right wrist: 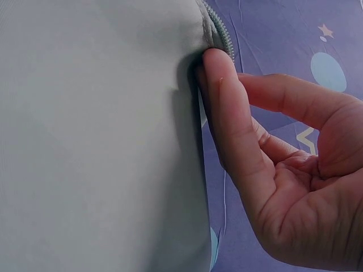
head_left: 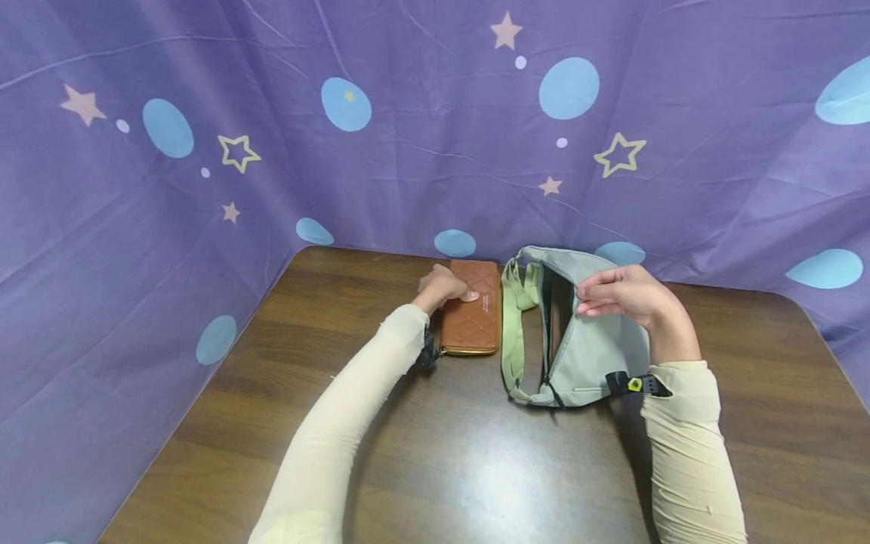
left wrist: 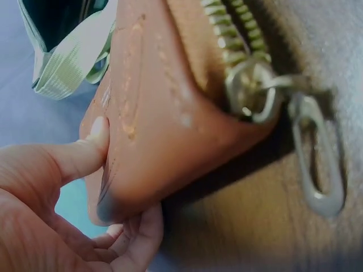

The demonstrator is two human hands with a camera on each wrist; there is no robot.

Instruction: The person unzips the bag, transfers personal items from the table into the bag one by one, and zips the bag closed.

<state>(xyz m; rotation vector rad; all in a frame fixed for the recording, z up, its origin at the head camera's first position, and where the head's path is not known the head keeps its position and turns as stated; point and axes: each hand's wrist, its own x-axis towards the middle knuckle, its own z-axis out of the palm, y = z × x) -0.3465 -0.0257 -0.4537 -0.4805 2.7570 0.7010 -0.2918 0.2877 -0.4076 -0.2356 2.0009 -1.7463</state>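
A brown quilted zip wallet [head_left: 471, 321] lies on the table, left of a pale green waist bag [head_left: 605, 347]. My left hand [head_left: 443, 288] grips the wallet's far left part, thumb on top and fingers beneath the edge. In the left wrist view the wallet [left wrist: 153, 141] shows a gold zipper with a dangling pull [left wrist: 317, 158]. With thumb and fingers my right hand [head_left: 628, 296] pinches the bag's zipped edge, and the opening gapes. Something brown shows inside the bag; its kind is unclear. The right wrist view has the bag's grey-green cloth [right wrist: 102, 141] beside the hand.
The bag's light green strap [head_left: 513, 340] lies between wallet and bag. A wooden table [head_left: 462, 453] spreads beneath everything. Behind and to the left hangs a purple curtain [head_left: 408, 181] with stars and blue spots, close to the table's far edge.
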